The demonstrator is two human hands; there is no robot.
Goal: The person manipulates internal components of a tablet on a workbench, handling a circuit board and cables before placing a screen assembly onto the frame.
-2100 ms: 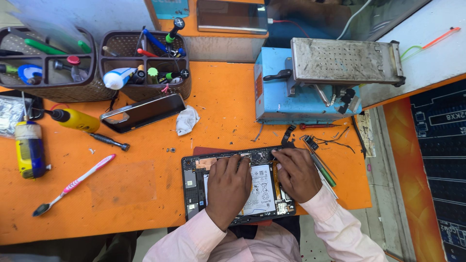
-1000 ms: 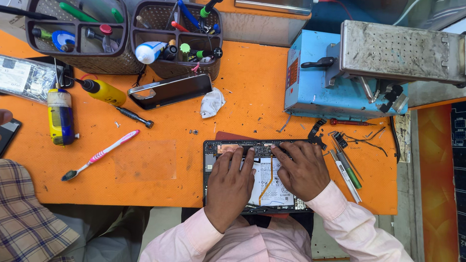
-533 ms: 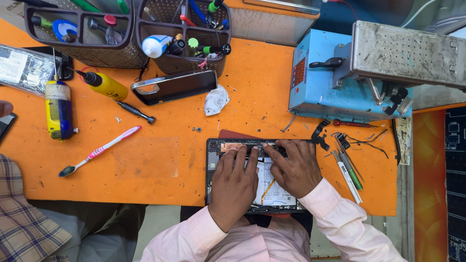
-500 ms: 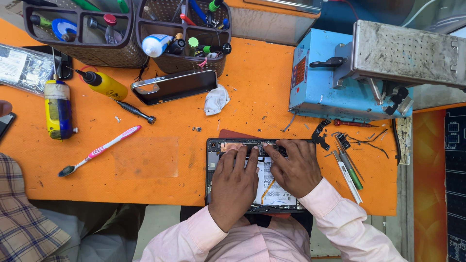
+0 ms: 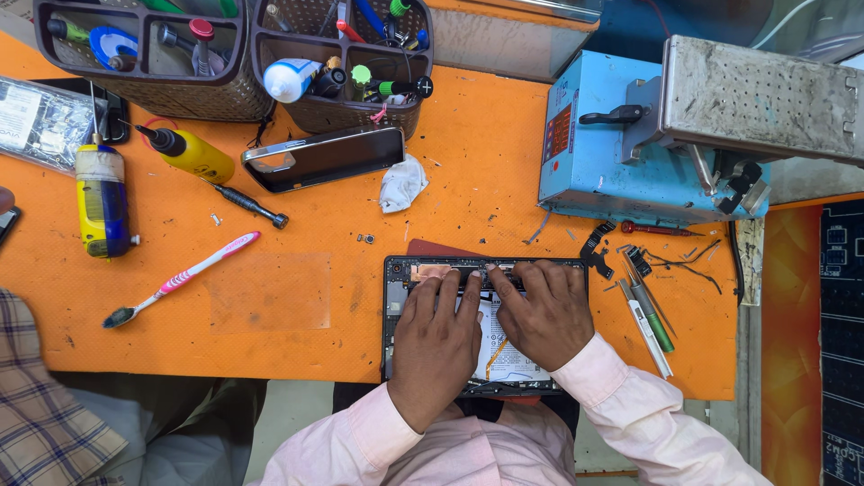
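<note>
**A:** At the far left of the orange mat [image 5: 270,306], what lies there?

**B:** A clear plastic packet [image 5: 40,121], then a yellow-and-blue bottle [image 5: 101,200] lying on its side, and a yellow squeeze bottle [image 5: 184,153] with a black nozzle just beyond it. A pink-and-white toothbrush [image 5: 180,279] lies slantwise below them, and a small black screwdriver [image 5: 247,203] is near the squeeze bottle. A plaid sleeve [image 5: 45,414] of another person shows in the bottom-left corner.

**A:** And along the top?

**B:** Two dark woven organiser baskets [image 5: 225,90] full of tools and bottles. Just in front of them lies a phone [image 5: 324,158], with a crumpled white wipe [image 5: 401,183] beside it.

**A:** Where is the opened tablet?

**B:** The opened tablet [image 5: 393,306] sits at the near edge of the mat, centre-right, its back off and the insides showing. The left hand [image 5: 436,346] lies flat on it, fingers spread and pressing, gripping nothing. The right hand [image 5: 540,315] touches the top edge of the tablet, fingertips bent down on the upper strip; I cannot tell whether it pinches anything.

**A:** To the right?

**B:** A blue heating machine [image 5: 621,162] with a metal plate, a red screwdriver [image 5: 652,229] in front of it, and green and white pry tools [image 5: 650,317] just beside the tablet.
</note>
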